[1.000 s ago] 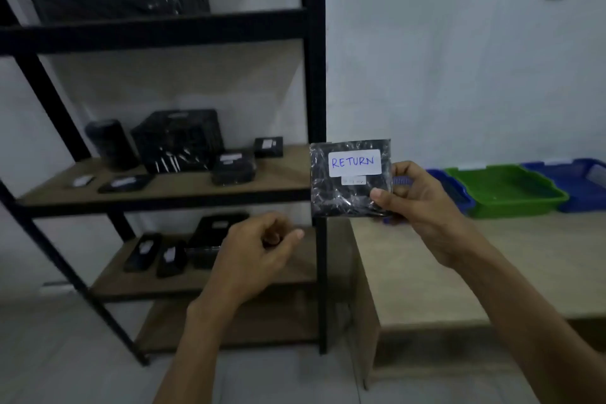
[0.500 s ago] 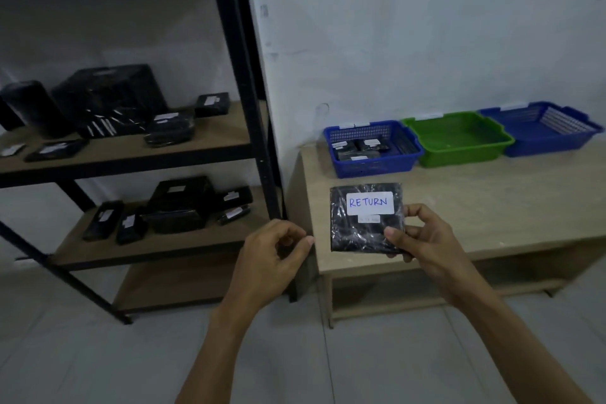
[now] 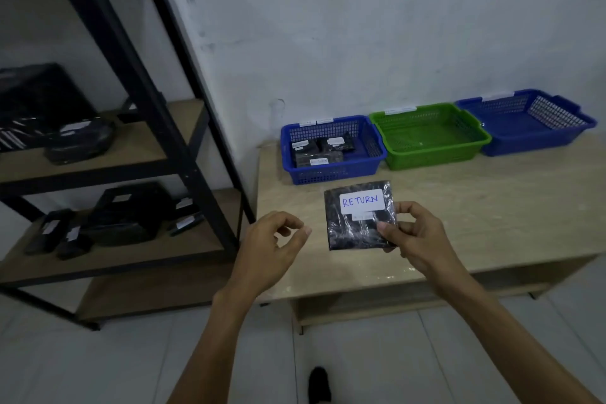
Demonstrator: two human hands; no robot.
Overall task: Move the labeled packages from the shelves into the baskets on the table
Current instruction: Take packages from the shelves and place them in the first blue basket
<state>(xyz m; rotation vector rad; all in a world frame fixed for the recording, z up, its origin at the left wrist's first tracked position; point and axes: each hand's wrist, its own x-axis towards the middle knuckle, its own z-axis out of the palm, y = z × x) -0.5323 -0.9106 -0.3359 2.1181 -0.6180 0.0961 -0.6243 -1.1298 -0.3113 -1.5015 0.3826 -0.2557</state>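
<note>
The right hand [image 3: 414, 234] pinches a black plastic-wrapped package labelled RETURN [image 3: 360, 215] above the pale wooden desk [image 3: 492, 207]; the left hand [image 3: 270, 246] hangs empty, loosely curled. Match its label to a basket tag, perhaps the blue mesh basket [image 3: 331, 149] at twelve o'clock.

Open tabletop [image 3: 492, 207] lies between the raised hands and 3 baskets lined against the wall. Right hand [image 3: 416, 236] pinches a black package [image 3: 359, 216] marked "RETURN" above the table's front half; bare wood on to the nearest blue basket [image 3: 331, 170], w/ nothing standing in between. That basket is open-topped but its floor is partly taken by several labelled packages [image 3: 323, 149]. The green basket [image 3: 429, 154] just beside it and the far blue basket [image 3: 524, 138] show bare floors. Left hand [image 3: 269, 249], loosely curled & holding nothing, hangs by the table's left corner; the black shelf post [image 3: 183, 141] stands close on its left.
</note>
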